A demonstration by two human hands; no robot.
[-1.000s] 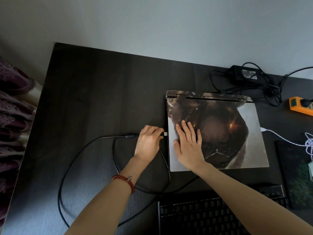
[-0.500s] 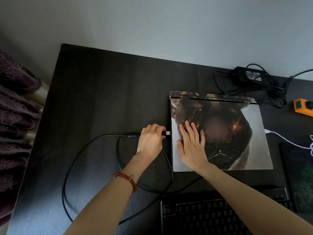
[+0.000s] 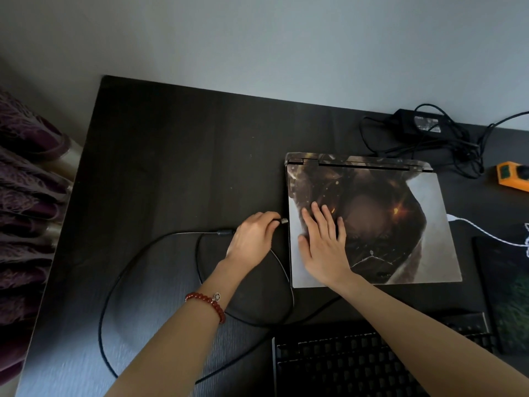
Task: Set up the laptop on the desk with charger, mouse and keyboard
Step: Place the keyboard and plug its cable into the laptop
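Curtain folds hang purple at the far left edge of the frame, beside the dark table. Over the last second little has changed: the plug has crept no closer, and my view has only drifted a bit, so I judge the keyboard cable is still not seated in the port.

Left of centre, the black cable loops across the table and runs up into my left hand, the one with the red bead bracelet. My left fingers are curled round the plug, pinching it so its metal tip sits just beside the left edge of the closed laptop, at centre right of the frame.

My right hand lies flat on the laptop lid, fingers straight and slightly spread, pressing down and gripping nothing; I judge it steadies the machine against the push.

At lower centre the keyboard lies partly under my right forearm. At upper right the charger brick sits in tangled cord, well apart from the laptop.
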